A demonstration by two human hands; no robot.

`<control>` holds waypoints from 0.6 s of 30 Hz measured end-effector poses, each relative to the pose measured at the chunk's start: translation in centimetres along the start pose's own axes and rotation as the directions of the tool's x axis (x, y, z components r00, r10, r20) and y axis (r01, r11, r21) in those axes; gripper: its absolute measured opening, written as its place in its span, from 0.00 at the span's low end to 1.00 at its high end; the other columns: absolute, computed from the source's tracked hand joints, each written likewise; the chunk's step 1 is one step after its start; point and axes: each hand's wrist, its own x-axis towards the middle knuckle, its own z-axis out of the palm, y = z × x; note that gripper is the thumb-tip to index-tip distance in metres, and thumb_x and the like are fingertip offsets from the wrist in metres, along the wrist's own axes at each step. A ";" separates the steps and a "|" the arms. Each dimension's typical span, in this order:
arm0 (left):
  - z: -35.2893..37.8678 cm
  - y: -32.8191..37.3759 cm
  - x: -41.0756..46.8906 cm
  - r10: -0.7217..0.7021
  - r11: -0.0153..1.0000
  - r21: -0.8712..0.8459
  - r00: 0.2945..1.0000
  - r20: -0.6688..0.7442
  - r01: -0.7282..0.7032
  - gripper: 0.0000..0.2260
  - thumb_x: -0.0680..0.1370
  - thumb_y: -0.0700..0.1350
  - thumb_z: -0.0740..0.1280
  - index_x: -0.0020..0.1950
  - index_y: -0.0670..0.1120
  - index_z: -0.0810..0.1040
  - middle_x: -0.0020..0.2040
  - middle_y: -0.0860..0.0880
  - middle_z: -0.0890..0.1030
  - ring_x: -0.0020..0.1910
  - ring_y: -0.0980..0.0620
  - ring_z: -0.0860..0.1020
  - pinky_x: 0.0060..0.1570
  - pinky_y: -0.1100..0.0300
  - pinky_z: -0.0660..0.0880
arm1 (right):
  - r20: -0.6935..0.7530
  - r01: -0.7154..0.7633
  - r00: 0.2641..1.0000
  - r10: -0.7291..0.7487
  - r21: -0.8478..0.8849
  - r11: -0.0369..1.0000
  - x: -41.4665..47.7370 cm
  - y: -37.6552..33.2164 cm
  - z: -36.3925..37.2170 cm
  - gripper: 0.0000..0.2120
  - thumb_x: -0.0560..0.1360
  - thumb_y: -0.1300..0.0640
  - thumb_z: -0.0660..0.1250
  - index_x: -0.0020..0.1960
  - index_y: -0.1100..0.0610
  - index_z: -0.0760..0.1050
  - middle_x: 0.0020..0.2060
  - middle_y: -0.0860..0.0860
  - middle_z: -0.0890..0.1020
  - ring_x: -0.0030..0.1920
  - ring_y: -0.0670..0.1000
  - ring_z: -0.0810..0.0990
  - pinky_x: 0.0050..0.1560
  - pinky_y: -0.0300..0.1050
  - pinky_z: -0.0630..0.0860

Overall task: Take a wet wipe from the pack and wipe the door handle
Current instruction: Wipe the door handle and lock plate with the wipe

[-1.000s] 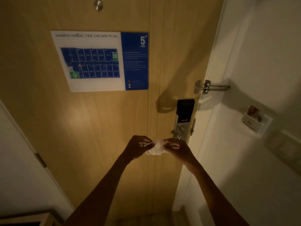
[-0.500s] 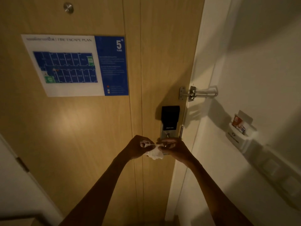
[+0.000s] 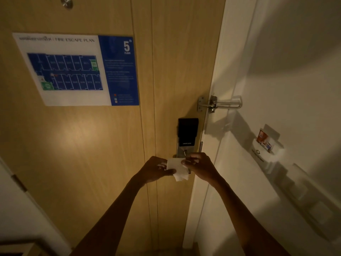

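Left hand (image 3: 154,169) and right hand (image 3: 200,166) each pinch an edge of the wet wipe (image 3: 178,169), spreading it flat, likely for fuller contact. Door handle sits behind it, hidden; smart lock (image 3: 187,132) at 12 o'clock, latch (image 3: 217,103) at 1.

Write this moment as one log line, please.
stage: wipe out, handle not yet wiped | left hand and right hand: both pinching white wet wipe | location: before smart lock

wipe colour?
White, plain with no pattern. The wet wipe shows in the head view, pinched between the left hand and right hand.
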 end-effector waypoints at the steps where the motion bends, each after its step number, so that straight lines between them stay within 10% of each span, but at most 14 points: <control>1: 0.2 -0.2 0.0 0.006 1.000 -0.023 1.000 -0.030 -0.007 0.14 0.71 0.45 0.74 0.54 0.42 0.83 0.47 0.49 0.85 0.42 0.61 0.82 0.43 0.71 0.77 | 0.012 -0.009 1.000 0.010 -0.010 1.000 -0.1 0.1 0.0 0.11 0.74 0.53 0.71 0.52 0.60 0.79 0.43 0.49 0.82 0.44 0.43 0.82 0.37 0.30 0.77; 18: 1.2 -0.7 0.2 -0.101 0.995 -0.021 0.987 -0.124 0.099 0.13 0.72 0.52 0.72 0.50 0.45 0.83 0.47 0.49 0.84 0.41 0.51 0.83 0.35 0.68 0.77 | 0.076 -0.170 0.983 0.170 -0.010 0.985 0.6 0.4 -0.5 0.14 0.77 0.51 0.67 0.57 0.59 0.74 0.54 0.54 0.80 0.53 0.51 0.80 0.34 0.28 0.74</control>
